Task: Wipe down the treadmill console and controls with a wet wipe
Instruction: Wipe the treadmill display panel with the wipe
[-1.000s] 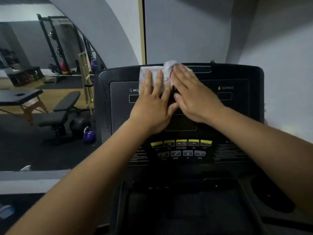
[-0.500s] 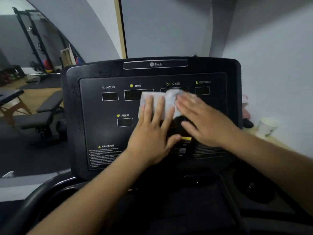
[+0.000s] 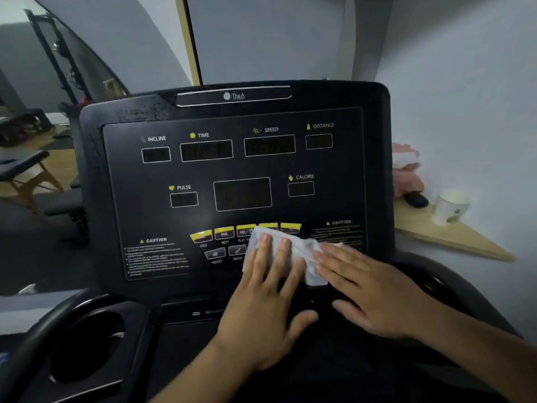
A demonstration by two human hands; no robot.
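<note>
Head view looks down on a black treadmill console (image 3: 136, 205) whose dark readouts are labelled INCLINE, TIME, SPEED, DISTANCE, PULSE and CALORIE. A white wet wipe (image 3: 305, 251) lies spread and partly crumpled on the lower right of the panel. It covers the right end of the row of yellow buttons (image 3: 223, 233) and part of the grey buttons (image 3: 215, 253) beneath them.

The left hand (image 3: 270, 303) lies flat on the left part of the wipe. Its fingers (image 3: 261, 257) are straight and slightly spread, pressing the wipe to the panel, and the thumb points off to the right, clear of the wipe. The right hand (image 3: 374, 292) lies just beside it, its fingers (image 3: 337, 254) straight and close together, with the tips on the wipe's right part, under the right-hand CAUTION text. Neither hand curls round the wipe.

A round cup holder (image 3: 87, 344) sits below the console on the left. To the right, a wooden shelf (image 3: 465, 242) against the wall carries a paper cup (image 3: 449, 206), a small dark object (image 3: 417, 200) and a pink bundle (image 3: 406, 170). A padded table (image 3: 23, 162) on wooden legs shows at the far left.
</note>
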